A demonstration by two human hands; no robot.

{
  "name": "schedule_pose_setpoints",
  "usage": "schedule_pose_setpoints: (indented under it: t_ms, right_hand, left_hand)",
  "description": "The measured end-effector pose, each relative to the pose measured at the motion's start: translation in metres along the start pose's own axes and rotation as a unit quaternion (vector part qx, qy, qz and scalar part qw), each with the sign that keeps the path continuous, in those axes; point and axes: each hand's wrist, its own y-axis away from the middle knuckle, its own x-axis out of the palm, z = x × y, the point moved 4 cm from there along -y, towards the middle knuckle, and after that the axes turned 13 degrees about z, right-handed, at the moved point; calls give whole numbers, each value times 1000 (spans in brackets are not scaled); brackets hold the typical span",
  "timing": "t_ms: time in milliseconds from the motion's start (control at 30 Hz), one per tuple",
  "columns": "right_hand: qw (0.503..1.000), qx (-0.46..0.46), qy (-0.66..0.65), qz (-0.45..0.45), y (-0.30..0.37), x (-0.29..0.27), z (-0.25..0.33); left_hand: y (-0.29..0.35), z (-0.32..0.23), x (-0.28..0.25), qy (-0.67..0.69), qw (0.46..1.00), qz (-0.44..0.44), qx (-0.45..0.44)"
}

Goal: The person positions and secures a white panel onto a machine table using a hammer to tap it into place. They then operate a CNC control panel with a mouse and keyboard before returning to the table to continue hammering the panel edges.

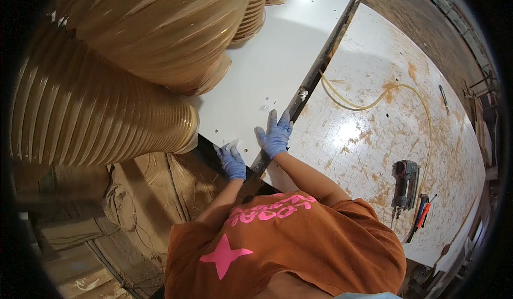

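A white panel [248, 79] lies flat on a dark-edged machine bed, with small holes near its close end. At its near edge my left hand [233, 162], in a blue glove, has its fingers bent around a small white scrap [230, 145], perhaps paper. The blue-gloved right hand [276, 137] presses flat on the panel's right near corner, fingers spread, the outer ones by the dark rail [326, 58]. A small printed label [265, 107] sits on the panel just beyond these fingers. A metal fitting [303, 93] stands on the rail past the right hand.
Large ribbed tan hoses [107, 106] crowd the left and hang over the panel. On the scuffed white table [368, 138] at right lie a nail gun [405, 184], red-handled pliers [422, 214], a pen-like tool [444, 100] and a thin yellow air hose [374, 104].
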Motion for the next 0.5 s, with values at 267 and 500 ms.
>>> schedule_pose_setpoints:
  t_ms: [267, 500]
  right_hand:
    - [1000, 1, 3, -5, 0, -4, 1]
    - [1000, -15, 3, -17, 4, -1, 2]
  left_hand:
    - [1, -12, -2, 5, 1000, 1, -15]
    - [34, -16, -9, 17, 999, -21, 24]
